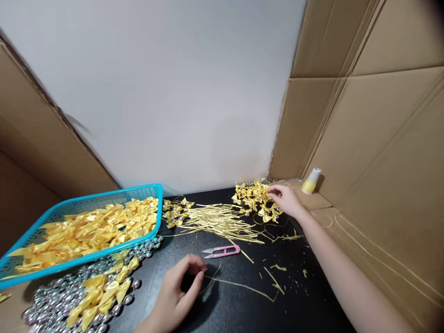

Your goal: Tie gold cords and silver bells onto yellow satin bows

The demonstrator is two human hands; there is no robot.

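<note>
My left hand (182, 291) is low in the middle of the black table, thumb and forefinger curled together at the end of a thin gold thread (243, 285), which trails off to the right. Just beyond those fingers lies a pair of pink thread snips (222, 251), blades pointing left. My right hand (285, 199) reaches to the right edge of a pile of yellow ribbon bows with beads (255, 199). Its fingers are drawn together there; what they hold, if anything, is too small to make out. Cut gold cords (222, 219) lie in a bundle between both hands.
A blue basket (161, 203) of yellow bows stands at the left, with silver beads (52, 296) and loose bows (99, 296) before it. More beaded bows (175, 211) lie beside it. A thread spool (311, 181) stands back right. Cardboard walls (381, 138) flank the table.
</note>
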